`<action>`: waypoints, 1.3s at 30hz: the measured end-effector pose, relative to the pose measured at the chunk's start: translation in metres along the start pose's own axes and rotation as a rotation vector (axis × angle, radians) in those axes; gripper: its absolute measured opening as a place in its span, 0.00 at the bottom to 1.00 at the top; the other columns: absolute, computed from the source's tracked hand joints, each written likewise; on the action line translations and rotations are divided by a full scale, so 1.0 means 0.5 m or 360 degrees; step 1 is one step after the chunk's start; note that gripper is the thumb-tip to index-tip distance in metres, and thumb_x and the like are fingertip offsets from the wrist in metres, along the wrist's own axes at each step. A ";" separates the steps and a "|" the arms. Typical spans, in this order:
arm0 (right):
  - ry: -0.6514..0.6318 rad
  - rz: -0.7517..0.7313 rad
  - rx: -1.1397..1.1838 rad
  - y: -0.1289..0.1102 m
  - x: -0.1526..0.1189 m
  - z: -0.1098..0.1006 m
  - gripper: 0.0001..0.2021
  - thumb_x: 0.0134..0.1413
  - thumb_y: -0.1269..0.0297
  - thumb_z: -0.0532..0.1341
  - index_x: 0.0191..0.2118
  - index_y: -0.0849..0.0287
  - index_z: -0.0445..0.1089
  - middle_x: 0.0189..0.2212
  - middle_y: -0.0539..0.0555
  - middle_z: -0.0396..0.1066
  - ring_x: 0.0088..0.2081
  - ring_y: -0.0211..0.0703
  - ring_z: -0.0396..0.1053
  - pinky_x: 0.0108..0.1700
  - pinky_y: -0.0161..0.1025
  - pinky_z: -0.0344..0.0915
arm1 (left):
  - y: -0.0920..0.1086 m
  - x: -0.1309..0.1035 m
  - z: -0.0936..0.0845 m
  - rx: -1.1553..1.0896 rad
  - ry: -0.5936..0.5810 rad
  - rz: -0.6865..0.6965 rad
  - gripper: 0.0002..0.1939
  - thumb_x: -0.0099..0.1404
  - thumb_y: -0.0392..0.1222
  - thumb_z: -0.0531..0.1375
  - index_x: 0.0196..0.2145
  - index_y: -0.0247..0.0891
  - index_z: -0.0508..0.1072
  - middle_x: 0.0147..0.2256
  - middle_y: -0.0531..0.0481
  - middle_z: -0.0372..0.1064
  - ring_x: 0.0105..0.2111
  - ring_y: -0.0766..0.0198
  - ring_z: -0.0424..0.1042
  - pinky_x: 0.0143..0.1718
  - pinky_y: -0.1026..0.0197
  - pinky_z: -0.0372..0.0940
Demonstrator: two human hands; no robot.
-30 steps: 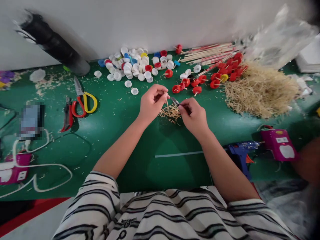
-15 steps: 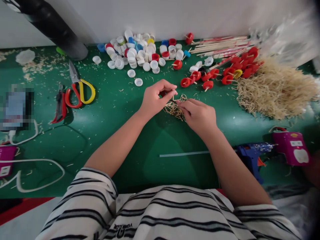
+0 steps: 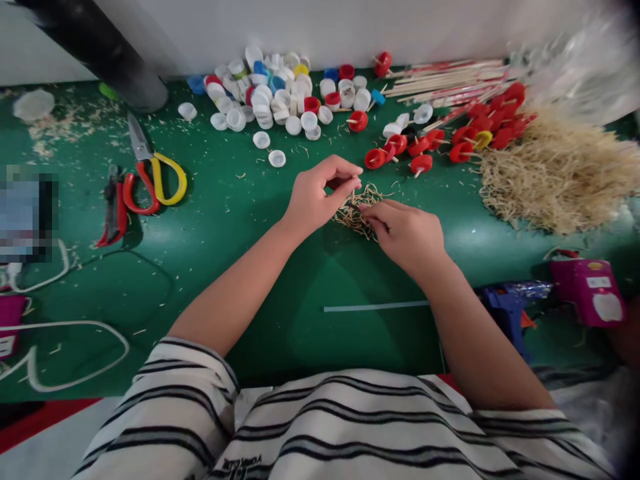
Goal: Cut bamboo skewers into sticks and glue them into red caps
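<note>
My left hand is closed in a pinch above a small loose bundle of straw-like shavings. A short pale stick points down from its fingertips. Close by on the right, my right hand is closed on a thin dark strip-like tool, whose tip reaches toward the stick. Fingers cover most of the tool, so its kind cannot be made out. The shavings lie on the green tabletop under both hands.
White and coloured bottle caps are heaped at the back. Red caps with sticks lie near thin wooden sticks and a shavings pile. Scissors and red-handled pliers lie left; a blue glue gun lies right.
The view has shifted slightly. Both hands stay close together over the shavings, and the dark tool's tip sits a little lower beneath my left fingertips.
</note>
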State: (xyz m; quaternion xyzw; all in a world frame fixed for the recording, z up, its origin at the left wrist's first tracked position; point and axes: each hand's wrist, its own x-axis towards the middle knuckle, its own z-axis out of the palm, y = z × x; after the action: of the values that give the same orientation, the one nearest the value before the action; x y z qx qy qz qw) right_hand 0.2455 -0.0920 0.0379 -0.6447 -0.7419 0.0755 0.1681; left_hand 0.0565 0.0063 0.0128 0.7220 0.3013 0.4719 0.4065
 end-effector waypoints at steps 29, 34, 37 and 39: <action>-0.0155 0.0083 -0.0148 0.007 -0.015 -0.032 0.14 0.72 0.63 0.59 0.48 0.45 0.84 0.51 0.46 0.85 0.42 0.46 0.80 0.29 0.42 0.54 | -0.022 -0.003 0.008 -0.0113 0.0207 0.0119 0.07 0.76 0.47 0.64 0.45 0.41 0.78 0.37 0.52 0.83 0.36 0.69 0.82 0.38 0.64 0.75; -0.0153 0.0136 -0.0090 0.003 -0.018 -0.033 0.14 0.73 0.63 0.59 0.48 0.46 0.83 0.52 0.45 0.85 0.44 0.46 0.81 0.31 0.40 0.57 | -0.051 0.012 0.003 -0.0284 0.0349 0.0155 0.14 0.74 0.55 0.66 0.44 0.42 0.77 0.35 0.53 0.82 0.32 0.71 0.80 0.33 0.67 0.73; -0.0051 0.0189 -0.0014 0.000 -0.020 -0.036 0.13 0.72 0.62 0.60 0.48 0.46 0.83 0.52 0.46 0.85 0.44 0.46 0.81 0.32 0.40 0.58 | -0.053 0.012 0.003 -0.0302 0.0268 0.0112 0.15 0.74 0.56 0.66 0.44 0.42 0.77 0.35 0.52 0.82 0.31 0.71 0.79 0.33 0.67 0.73; 0.0039 0.0249 0.0034 -0.002 -0.021 -0.042 0.12 0.71 0.62 0.60 0.48 0.47 0.83 0.50 0.47 0.85 0.42 0.45 0.80 0.32 0.40 0.59 | -0.052 0.011 0.004 -0.0335 0.0255 0.0112 0.14 0.74 0.56 0.66 0.44 0.42 0.78 0.35 0.52 0.82 0.31 0.71 0.79 0.33 0.67 0.73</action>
State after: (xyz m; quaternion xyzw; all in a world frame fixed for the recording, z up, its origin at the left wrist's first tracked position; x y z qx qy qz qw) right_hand 0.2527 -0.1047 0.0561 -0.6997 -0.6863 0.0882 0.1777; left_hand 0.0589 0.0231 -0.0081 0.6455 0.2560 0.5710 0.4378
